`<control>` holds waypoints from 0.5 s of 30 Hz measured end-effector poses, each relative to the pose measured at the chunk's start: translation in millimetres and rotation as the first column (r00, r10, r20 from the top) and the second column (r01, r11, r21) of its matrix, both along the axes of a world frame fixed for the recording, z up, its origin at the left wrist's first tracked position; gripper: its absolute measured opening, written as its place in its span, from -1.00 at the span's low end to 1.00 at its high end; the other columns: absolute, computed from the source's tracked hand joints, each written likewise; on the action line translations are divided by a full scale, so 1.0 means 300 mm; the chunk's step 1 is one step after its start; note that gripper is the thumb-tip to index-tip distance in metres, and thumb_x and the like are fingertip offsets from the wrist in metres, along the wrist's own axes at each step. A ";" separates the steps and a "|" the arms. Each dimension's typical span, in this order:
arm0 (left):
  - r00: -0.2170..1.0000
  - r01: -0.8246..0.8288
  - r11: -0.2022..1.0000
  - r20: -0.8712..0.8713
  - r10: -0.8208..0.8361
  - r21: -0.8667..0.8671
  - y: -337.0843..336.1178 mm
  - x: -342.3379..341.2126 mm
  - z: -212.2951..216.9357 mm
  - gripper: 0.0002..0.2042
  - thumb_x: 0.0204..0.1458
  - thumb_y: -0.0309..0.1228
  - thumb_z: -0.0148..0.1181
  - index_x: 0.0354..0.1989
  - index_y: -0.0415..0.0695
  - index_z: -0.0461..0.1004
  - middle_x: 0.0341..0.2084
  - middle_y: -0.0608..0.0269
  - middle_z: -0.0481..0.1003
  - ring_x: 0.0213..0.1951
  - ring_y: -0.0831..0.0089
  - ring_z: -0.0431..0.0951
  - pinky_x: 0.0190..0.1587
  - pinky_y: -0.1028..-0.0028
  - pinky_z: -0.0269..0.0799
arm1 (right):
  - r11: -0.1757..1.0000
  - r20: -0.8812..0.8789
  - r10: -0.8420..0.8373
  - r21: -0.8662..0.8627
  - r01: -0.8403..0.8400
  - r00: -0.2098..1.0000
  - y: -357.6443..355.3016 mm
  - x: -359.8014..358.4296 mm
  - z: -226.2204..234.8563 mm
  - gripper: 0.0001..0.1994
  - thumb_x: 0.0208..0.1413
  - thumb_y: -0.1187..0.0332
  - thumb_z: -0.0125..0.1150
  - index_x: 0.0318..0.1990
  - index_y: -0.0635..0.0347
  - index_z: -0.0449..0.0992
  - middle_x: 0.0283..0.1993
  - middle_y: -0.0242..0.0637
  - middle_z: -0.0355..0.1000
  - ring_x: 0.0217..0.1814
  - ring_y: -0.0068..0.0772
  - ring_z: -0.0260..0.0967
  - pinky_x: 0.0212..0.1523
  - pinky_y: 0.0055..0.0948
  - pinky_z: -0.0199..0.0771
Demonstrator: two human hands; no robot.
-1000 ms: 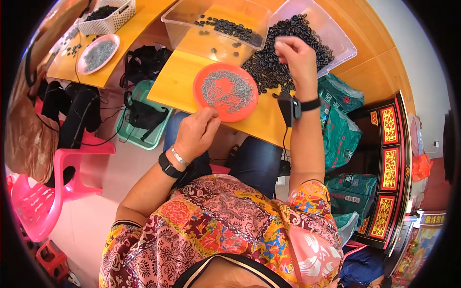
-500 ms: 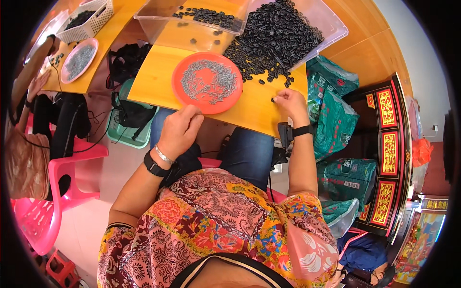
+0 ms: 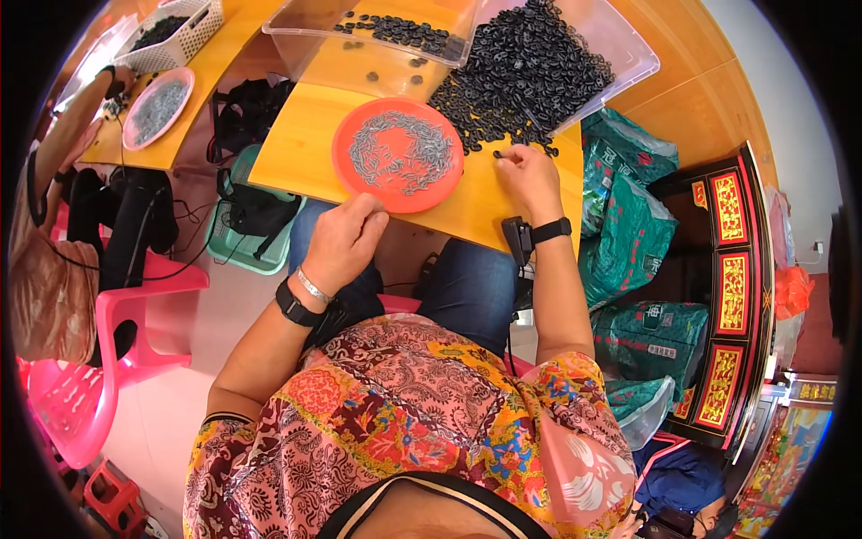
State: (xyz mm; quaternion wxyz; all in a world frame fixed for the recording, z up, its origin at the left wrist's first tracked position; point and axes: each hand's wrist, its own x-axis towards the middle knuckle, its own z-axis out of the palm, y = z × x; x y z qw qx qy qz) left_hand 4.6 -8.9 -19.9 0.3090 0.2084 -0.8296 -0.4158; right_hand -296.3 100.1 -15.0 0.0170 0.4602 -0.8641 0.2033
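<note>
My right hand (image 3: pixel 533 186) is over the right part of the table, thumb and finger pinching a small black oval piece (image 3: pixel 497 154). Just beyond it lies a large heap of similar black pieces (image 3: pixel 530 76), with holes through them. My left hand (image 3: pixel 343 241) is at the table's front edge, below the near rim of a round red plate (image 3: pixel 437 199). Its fingers are pressed together; what they hold, if anything, is hidden. Many thin silver metal pieces (image 3: pixel 382 144) lie spread over the plate, leaving bare red patches.
The yellow table (image 3: pixel 296 148) carries a clear plastic tub (image 3: pixel 314 49) behind the plate. Green bags (image 3: pixel 633 216) stand off its right side. Leftward, another person's hand (image 3: pixel 83 142) works near a second plate (image 3: pixel 186 101) and a white basket (image 3: pixel 193 45).
My right hand has moved left and forward, nearer the heap, with the black piece in its pinch. My left hand stays closed by the plate. The whole view has shifted slightly.
</note>
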 end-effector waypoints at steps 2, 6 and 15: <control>1.000 -0.025 1.000 0.002 0.025 -0.002 -0.006 -0.006 -0.004 -0.91 0.01 -0.43 0.08 -0.39 -0.18 0.37 -0.52 -0.01 0.45 -0.43 -0.01 0.47 -0.43 0.22 0.36 | 0.998 0.106 0.049 -0.032 -0.046 0.993 -0.040 0.036 0.017 -0.77 -0.08 0.25 0.22 -0.30 0.18 0.57 -0.39 -0.18 0.52 -0.38 -0.32 0.49 -0.32 -0.43 0.44; 0.999 -0.045 0.999 0.026 0.045 0.018 -0.011 -0.012 -0.016 -0.90 0.01 -0.41 0.08 -0.40 -0.17 0.36 -0.51 -0.01 0.47 -0.42 -0.02 0.48 -0.42 0.20 0.36 | 0.990 0.343 0.141 -0.062 -0.128 0.929 -0.131 0.109 0.009 -0.74 -0.07 0.22 0.22 -0.29 0.21 0.56 -0.41 -0.17 0.52 -0.39 -0.34 0.49 -0.33 -0.43 0.44; 0.987 -0.101 0.994 0.134 0.094 0.044 -0.024 -0.012 -0.037 -0.86 0.02 -0.36 0.07 -0.37 -0.18 0.34 -0.49 -0.01 0.47 -0.40 -0.03 0.48 -0.39 0.17 0.36 | 0.973 -0.214 0.220 -0.014 -0.229 0.952 -0.204 0.183 0.002 -0.84 -0.09 0.32 0.17 -0.35 0.12 0.58 -0.33 -0.21 0.41 -0.25 -0.16 0.39 -0.24 -0.29 0.42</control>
